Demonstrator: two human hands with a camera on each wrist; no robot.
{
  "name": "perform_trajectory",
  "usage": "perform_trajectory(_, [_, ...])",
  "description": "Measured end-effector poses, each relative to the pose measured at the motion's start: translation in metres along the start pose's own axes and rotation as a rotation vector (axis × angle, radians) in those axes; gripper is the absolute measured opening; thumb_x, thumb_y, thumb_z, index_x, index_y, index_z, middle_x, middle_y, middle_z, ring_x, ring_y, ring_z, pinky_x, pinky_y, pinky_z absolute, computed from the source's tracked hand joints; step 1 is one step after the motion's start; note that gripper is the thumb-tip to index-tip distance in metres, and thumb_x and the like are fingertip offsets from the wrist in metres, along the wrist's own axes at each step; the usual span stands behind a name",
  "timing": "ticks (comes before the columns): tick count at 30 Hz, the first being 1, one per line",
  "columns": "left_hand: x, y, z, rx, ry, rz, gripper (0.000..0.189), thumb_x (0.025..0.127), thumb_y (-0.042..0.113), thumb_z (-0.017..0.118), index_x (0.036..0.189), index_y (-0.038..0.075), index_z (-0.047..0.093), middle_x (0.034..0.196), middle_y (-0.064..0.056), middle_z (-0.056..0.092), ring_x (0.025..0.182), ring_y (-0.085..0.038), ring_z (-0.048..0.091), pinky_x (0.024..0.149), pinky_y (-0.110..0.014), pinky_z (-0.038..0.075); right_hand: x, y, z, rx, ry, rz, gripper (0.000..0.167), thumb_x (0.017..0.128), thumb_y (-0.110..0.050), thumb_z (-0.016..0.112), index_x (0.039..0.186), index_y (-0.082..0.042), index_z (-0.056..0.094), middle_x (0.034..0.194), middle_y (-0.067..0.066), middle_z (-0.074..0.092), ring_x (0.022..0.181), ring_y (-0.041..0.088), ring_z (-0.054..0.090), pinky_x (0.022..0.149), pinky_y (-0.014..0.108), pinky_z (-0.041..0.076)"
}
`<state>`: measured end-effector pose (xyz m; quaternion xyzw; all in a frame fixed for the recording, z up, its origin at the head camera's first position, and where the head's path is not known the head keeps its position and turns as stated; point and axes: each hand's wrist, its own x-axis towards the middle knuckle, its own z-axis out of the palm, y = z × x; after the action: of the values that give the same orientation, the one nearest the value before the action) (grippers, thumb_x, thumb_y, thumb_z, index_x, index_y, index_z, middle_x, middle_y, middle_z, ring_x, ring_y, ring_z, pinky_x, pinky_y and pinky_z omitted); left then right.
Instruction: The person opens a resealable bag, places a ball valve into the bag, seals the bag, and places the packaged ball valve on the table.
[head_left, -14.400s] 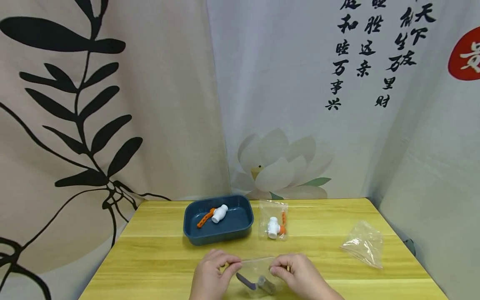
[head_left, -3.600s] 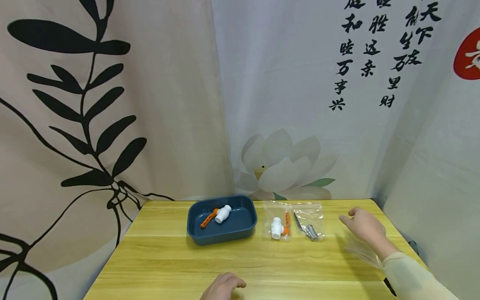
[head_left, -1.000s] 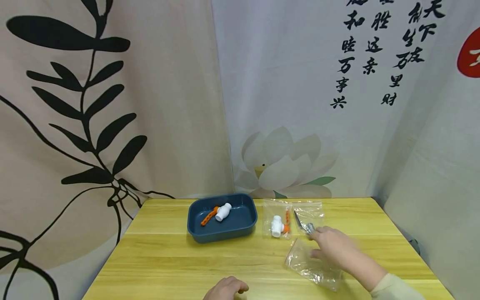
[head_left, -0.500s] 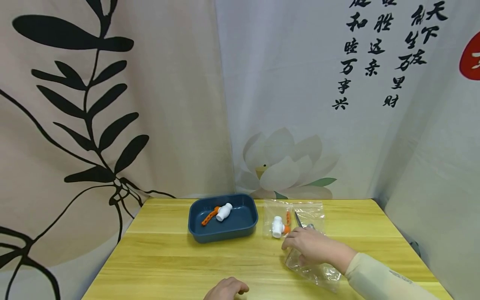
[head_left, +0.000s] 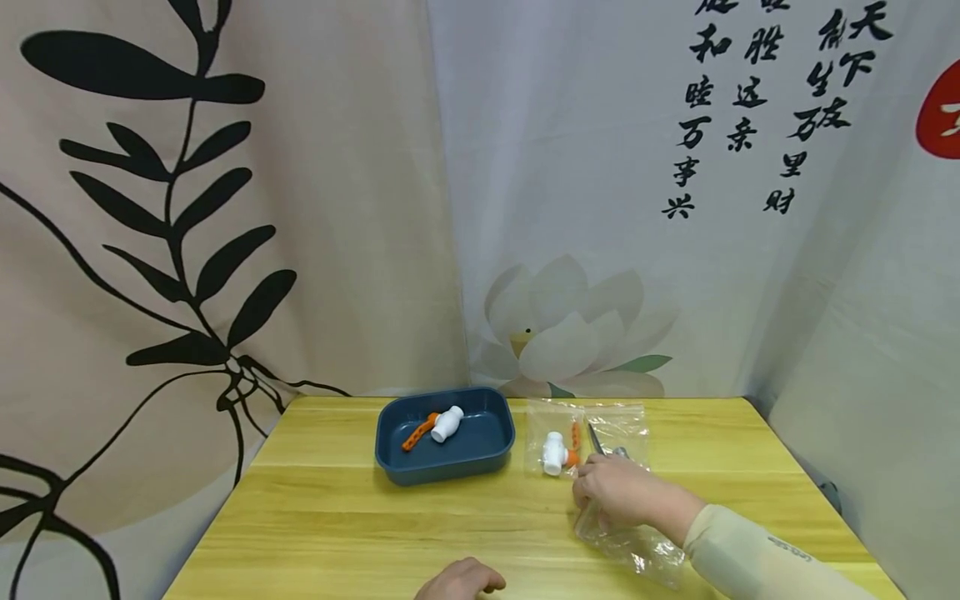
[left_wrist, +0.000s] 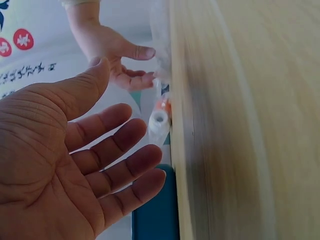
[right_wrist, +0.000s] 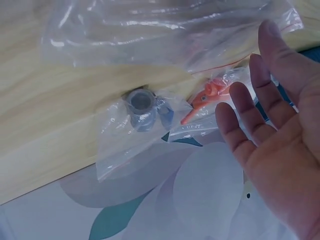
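Note:
My right hand [head_left: 618, 492] reaches over a clear plastic bag [head_left: 637, 554] on the table. In the right wrist view, its thumb and fingers are apart by the bag's edge, with no pinch visible. Just beyond lies a zip bag with a grey valve [right_wrist: 142, 107] and its dark lever [head_left: 595, 438], partly hidden by the hand in the head view. Left of it, another zip bag contains a white valve [head_left: 555, 454] with an orange handle [head_left: 576, 435]. My left hand [head_left: 461, 579] stays near the front edge, fingers relaxed and apart, holding nothing.
A dark blue tray [head_left: 480, 467] stands at the back of the wooden table [head_left: 337, 517], containing a white valve [head_left: 447, 424] with an orange handle [head_left: 420, 433]. A printed curtain [head_left: 360, 208] hangs behind the table.
Earlier, both hands held the grey valve's bag; now it lies beside the white valve's bag. The other clear bag has come from the right, and my right hand has since shifted left over it.

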<state>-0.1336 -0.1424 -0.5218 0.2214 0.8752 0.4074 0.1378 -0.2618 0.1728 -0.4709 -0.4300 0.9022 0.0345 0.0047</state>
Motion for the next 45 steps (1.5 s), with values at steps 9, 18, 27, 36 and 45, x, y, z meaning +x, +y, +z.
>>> perform_trajectory(9, [0.010,0.004,0.008,0.222,0.013,0.182,0.027,0.104,0.044,0.068,0.114,0.020,0.078,0.108,0.016,0.070,0.096,0.003,0.060,0.078,-0.022,0.054,-0.001,-0.001,0.004,0.000,0.010,-0.022,0.050,0.063,-0.012,0.098,0.104,-0.029,0.076,0.106,-0.014,0.073,0.105,0.015,0.066,0.094,0.041,0.059])
perform_trajectory(18, [0.020,0.001,0.023,0.357,0.154,0.526,0.018,0.108,0.036,0.065,0.108,0.023,0.076,0.109,0.009,0.074,0.101,0.000,0.065,0.080,-0.013,0.051,0.000,-0.003,0.006,-0.026,-0.008,-0.023,0.042,0.062,-0.016,0.099,0.093,-0.029,0.073,0.091,-0.018,0.068,0.094,0.009,0.062,0.087,0.032,0.055])
perform_trajectory(27, [0.028,0.005,0.028,0.432,0.141,0.577,0.012,0.106,0.033,0.068,0.102,0.024,0.075,0.103,0.011,0.072,0.096,0.004,0.062,0.078,-0.005,0.044,-0.003,-0.001,0.012,0.014,0.032,0.003,0.043,0.062,-0.010,0.095,0.087,-0.028,0.065,0.075,-0.020,0.061,0.079,0.005,0.051,0.077,0.028,0.048])
perform_trajectory(36, [0.030,0.009,0.029,0.444,0.138,0.567,0.013,0.106,0.034,0.068,0.100,0.025,0.075,0.101,0.012,0.072,0.093,0.007,0.059,0.075,-0.003,0.041,-0.008,-0.001,0.006,0.009,0.126,-0.085,0.040,0.062,-0.007,0.093,0.073,-0.029,0.061,0.069,-0.022,0.052,0.072,0.000,0.039,0.071,0.023,0.039])
perform_trajectory(45, [0.034,0.001,0.034,0.431,0.165,0.597,0.018,0.107,0.036,0.065,0.100,0.024,0.075,0.100,0.012,0.071,0.092,0.005,0.060,0.072,-0.009,0.046,-0.015,-0.008,-0.009,-0.041,0.226,-0.128,0.023,0.072,-0.034,0.089,0.072,-0.032,0.066,0.071,-0.022,0.058,0.074,0.000,0.046,0.072,0.023,0.041])
